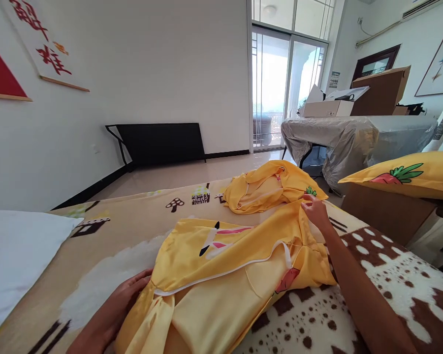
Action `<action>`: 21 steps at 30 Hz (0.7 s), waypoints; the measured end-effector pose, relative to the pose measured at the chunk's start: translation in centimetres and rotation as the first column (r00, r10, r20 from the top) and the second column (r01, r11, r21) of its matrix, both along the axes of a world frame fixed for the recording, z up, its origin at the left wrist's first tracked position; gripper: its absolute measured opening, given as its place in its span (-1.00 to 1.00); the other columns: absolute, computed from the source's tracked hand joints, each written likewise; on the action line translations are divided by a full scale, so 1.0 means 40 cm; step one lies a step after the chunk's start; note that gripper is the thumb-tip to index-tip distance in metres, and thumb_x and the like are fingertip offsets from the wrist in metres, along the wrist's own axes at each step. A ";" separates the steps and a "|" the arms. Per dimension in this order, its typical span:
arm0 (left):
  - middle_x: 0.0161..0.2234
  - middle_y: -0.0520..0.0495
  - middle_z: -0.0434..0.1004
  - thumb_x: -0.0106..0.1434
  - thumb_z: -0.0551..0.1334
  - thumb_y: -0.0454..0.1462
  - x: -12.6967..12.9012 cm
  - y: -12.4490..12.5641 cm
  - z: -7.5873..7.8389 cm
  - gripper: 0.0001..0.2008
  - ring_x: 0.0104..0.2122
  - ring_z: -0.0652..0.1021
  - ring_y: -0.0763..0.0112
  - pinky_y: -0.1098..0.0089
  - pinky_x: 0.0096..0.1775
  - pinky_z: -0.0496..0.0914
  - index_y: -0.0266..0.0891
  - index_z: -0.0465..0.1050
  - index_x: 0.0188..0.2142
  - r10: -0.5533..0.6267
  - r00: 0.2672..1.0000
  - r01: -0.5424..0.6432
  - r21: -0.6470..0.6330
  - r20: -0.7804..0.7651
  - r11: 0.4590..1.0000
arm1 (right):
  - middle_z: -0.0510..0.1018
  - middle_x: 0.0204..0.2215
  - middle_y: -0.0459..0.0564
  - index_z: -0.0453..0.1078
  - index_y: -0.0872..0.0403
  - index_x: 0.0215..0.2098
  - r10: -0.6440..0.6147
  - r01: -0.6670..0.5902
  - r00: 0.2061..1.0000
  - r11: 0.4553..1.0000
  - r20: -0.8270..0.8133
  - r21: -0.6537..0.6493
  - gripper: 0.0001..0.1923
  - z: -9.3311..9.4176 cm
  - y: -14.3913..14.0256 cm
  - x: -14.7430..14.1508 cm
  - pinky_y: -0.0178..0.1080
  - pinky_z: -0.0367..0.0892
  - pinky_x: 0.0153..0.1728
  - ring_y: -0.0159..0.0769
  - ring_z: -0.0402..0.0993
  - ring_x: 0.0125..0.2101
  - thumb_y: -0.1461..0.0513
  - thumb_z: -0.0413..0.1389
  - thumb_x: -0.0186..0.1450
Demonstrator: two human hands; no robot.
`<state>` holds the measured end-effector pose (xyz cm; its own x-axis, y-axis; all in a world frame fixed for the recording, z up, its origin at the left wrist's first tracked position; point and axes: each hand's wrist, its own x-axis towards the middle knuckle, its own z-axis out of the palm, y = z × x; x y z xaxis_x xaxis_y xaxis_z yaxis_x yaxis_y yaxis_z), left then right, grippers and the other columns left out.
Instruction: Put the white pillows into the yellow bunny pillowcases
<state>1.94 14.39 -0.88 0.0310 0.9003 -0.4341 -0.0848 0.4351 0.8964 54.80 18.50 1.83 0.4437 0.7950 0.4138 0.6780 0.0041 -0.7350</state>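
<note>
A yellow pillowcase (192,255) with a cartoon print lies spread on the bed, its white-edged zip opening gaping toward me and the paler inside showing. At its near left side, my left hand (123,300) is closed on the bunched edge, the fingertips partly hidden by cloth. Across on the far right, my right hand (315,209) pinches the upper corner between thumb and fingers. Just beyond the pillowcase lies a second crumpled yellow cover (258,189) with a carrot print, close to my right hand.
A white pillow (22,260) lies at the left on the patterned bed sheet (133,211). To the right, a yellow carrot-print pillow (428,172) rests above a cardboard box (387,211). Behind stands a plastic-covered table (328,130) with boxes. A black panel (162,142) leans against the wall.
</note>
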 end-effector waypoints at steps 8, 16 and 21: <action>-0.30 -0.16 0.64 -0.19 0.46 -0.05 0.002 -0.003 -0.023 -0.54 -0.28 0.62 0.06 0.26 -0.27 0.52 -0.26 0.53 -0.32 -0.245 0.967 0.248 0.042 -0.072 0.968 | 0.32 -0.84 -0.03 0.21 0.04 -0.78 0.309 -0.097 0.926 0.752 0.217 -0.652 -0.45 0.064 -0.170 -0.039 -0.26 0.21 -0.59 -0.32 0.30 -0.75 -0.12 0.02 0.19; -0.38 -0.12 0.64 -0.19 0.44 -0.27 0.040 -0.011 -0.005 -0.67 -0.39 0.62 0.12 0.27 -0.34 0.52 -0.25 0.52 -0.35 -0.220 0.973 0.222 0.028 -0.075 0.975 | 0.45 -0.49 -0.11 0.39 0.08 -0.47 0.675 -0.628 0.723 0.550 -0.150 -0.551 -0.76 -0.042 -0.280 0.011 -0.35 0.26 -0.43 -0.37 0.33 -0.47 0.06 0.17 0.10; -0.48 -0.02 0.59 -0.02 0.28 -0.35 0.008 0.000 0.014 -0.81 -0.53 0.57 0.31 0.39 -0.49 0.46 -0.24 0.44 -0.33 0.201 0.971 -0.216 0.118 0.129 0.969 | 0.44 -0.50 -0.12 0.34 0.08 -0.50 0.561 -0.595 0.803 0.770 -0.201 -0.229 -0.76 -0.006 -0.164 0.022 -0.34 0.30 -0.42 -0.35 0.35 -0.45 0.08 0.20 0.06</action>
